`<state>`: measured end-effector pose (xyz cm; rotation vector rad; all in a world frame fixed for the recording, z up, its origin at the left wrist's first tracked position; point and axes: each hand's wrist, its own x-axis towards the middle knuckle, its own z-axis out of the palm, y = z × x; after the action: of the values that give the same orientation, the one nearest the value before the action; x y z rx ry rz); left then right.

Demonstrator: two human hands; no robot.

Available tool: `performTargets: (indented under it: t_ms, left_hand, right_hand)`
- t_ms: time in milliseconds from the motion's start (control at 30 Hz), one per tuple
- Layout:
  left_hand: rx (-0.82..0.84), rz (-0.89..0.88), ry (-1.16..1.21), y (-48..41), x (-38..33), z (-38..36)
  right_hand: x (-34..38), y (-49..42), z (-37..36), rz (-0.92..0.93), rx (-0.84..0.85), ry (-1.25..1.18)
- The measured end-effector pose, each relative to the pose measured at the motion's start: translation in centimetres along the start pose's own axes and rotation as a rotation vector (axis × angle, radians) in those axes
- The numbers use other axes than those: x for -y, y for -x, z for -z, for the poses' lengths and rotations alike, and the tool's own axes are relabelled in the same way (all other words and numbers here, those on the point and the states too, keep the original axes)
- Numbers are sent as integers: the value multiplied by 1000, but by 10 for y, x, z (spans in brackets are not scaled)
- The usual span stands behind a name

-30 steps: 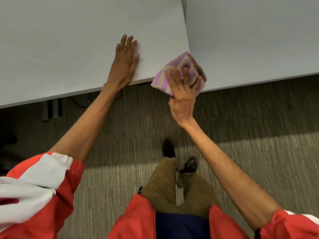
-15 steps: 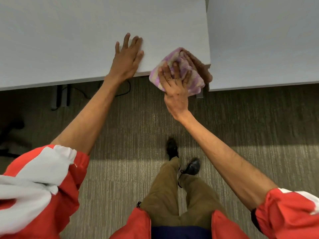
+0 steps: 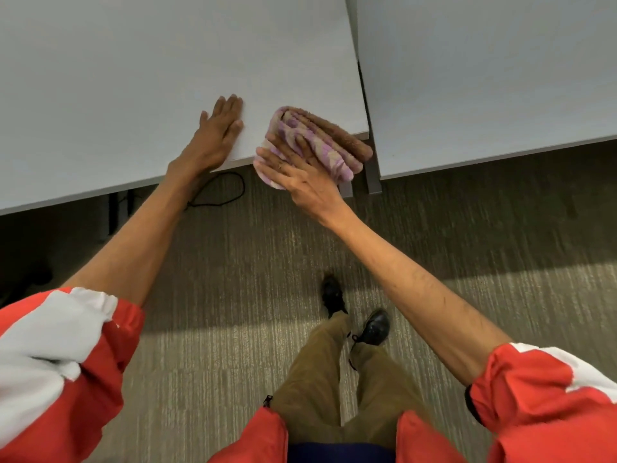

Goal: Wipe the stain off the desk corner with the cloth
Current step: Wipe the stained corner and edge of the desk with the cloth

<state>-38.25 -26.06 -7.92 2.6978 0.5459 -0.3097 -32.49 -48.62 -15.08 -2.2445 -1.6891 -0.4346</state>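
floor: grey-green ribbed carpet (image 3: 207,329) | second pale desk (image 3: 484,78) right | black cable (image 3: 230,192) underneath

Two desks side by side, narrow gap between: left desk (image 3: 133,78), right desk (image 3: 484,78). Left hand (image 3: 213,135) flat on left desk near front edge. Cloth (image 3: 317,145) just right of it, on left desk's front right corner, overhanging edge. Right hand (image 3: 300,175) on cloth's near side, fingers on top. Desk legs (image 3: 372,177) under corners beside gap. Cable (image 3: 223,192) on floor (image 3: 233,295) below left desk's edge. Person's legs, shoes (image 3: 374,325) on floor before desks, between the arms.
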Motion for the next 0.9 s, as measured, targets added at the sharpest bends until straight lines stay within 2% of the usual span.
performTargets:
  t_ms: [133, 300, 500, 633, 733, 900]
  left_hand:
    - [-4, -1, 9, 4, -3, 2]
    - [-29, -45, -3, 5, 0, -1]
    - [-10, -124, 41, 5, 19, 13]
    - [-77, -86, 11, 4, 46, 18]
    - [-61, -80, 10, 2, 61, 20]
    - [-63, -149, -8, -5, 71, 21]
  right_hand:
    - [-39, 25, 10, -18, -85, 163]
    - [-68, 43, 15, 56, -84, 275]
    - [-33, 7, -5, 135, -137, 236]
    - [5, -26, -25, 215, -164, 220]
    - [33, -47, -37, 217, -201, 170]
    - [61, -69, -48, 264, -129, 152]
